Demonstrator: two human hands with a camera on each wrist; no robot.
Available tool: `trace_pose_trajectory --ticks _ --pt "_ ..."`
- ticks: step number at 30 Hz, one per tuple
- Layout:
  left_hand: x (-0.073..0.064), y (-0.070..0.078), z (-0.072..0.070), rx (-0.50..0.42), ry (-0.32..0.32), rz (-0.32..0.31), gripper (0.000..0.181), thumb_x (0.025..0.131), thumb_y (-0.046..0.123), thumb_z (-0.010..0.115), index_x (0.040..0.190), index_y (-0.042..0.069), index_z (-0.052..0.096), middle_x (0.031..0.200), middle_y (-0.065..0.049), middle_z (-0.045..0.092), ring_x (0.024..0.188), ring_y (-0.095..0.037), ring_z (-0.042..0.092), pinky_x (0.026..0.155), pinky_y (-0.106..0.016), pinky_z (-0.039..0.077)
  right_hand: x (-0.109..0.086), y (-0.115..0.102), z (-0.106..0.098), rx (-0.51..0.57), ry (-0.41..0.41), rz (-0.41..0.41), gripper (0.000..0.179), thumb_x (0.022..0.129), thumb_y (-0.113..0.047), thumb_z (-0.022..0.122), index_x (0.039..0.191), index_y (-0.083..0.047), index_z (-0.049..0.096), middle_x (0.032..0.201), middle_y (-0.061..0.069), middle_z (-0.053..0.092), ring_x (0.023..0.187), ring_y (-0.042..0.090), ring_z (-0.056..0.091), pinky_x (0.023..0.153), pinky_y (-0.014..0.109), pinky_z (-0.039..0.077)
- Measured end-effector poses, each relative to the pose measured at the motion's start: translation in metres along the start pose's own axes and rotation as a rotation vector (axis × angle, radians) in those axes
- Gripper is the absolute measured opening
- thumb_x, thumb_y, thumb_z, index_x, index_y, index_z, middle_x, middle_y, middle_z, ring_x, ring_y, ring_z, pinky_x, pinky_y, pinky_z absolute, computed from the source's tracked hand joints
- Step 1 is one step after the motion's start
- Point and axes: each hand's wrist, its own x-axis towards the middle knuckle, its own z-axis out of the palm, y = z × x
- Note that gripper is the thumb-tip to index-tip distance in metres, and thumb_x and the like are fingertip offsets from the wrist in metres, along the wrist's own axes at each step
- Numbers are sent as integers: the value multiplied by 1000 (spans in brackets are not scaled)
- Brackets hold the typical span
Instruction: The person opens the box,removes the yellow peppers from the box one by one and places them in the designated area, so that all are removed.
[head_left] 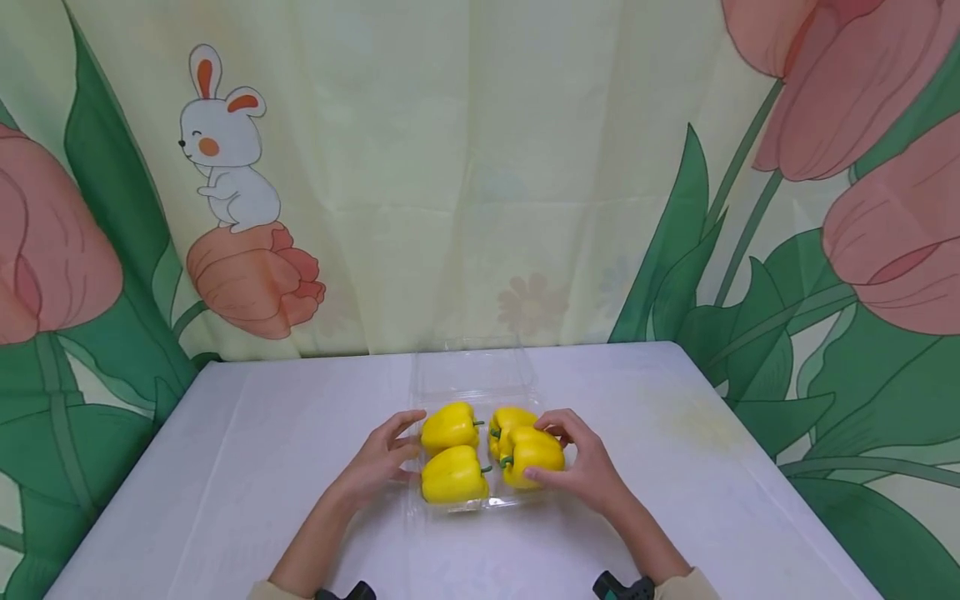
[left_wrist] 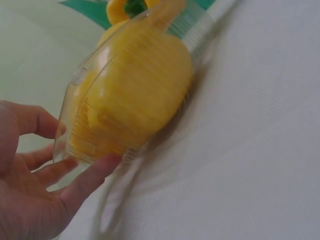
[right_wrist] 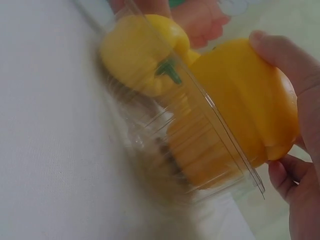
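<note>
My right hand (head_left: 588, 467) grips a yellow bell pepper (head_left: 536, 457), thumb on its near side and fingers on its far side. In the right wrist view, this pepper (right_wrist: 240, 95) rises above the rim of a clear plastic container (right_wrist: 215, 107), its lower part behind the wall. My left hand (head_left: 378, 458) holds the container's left side, a finger at the rim and the thumb low on the wall (left_wrist: 75, 100). Two more yellow peppers lie in the left half, one at the back (head_left: 448, 427) and one in front (head_left: 453, 475). Another pepper (head_left: 510, 421) sits at the back right, partly hidden.
The container's transparent lid (head_left: 472, 371) lies folded back toward the far edge of the white-covered table (head_left: 285, 442). Behind the table hangs a curtain (head_left: 450, 167) printed with tulips and a rabbit. Dark straps with devices (head_left: 626, 586) sit on both wrists.
</note>
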Motion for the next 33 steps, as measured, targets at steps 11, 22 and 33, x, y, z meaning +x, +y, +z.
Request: trace_pose_trajectory --ticks 11,22,33 --pt "2 3 -2 29 18 -13 49 92 10 55 139 18 47 157 -12 31 130 -38 48 77 -45 60 3 -2 -5 0 24 -24 54 66 -28 87 112 -20 59 113 -5 60 97 10 55 82 26 52" --pt "1 2 -1 22 13 -20 48 92 10 57 138 20 49 156 -11 33 128 -37 50 76 -43 60 4 0 -10 -15 54 0 52 69 -30 86 112 -22 58 113 -5 60 98 11 56 84 26 51" --pt "2 2 -1 19 21 -31 49 91 9 57 138 18 48 157 -10 33 130 -38 48 76 -43 60 6 2 -13 -15 74 24 52 71 -29 85 115 -20 58 116 -2 60 100 15 57 85 24 51"
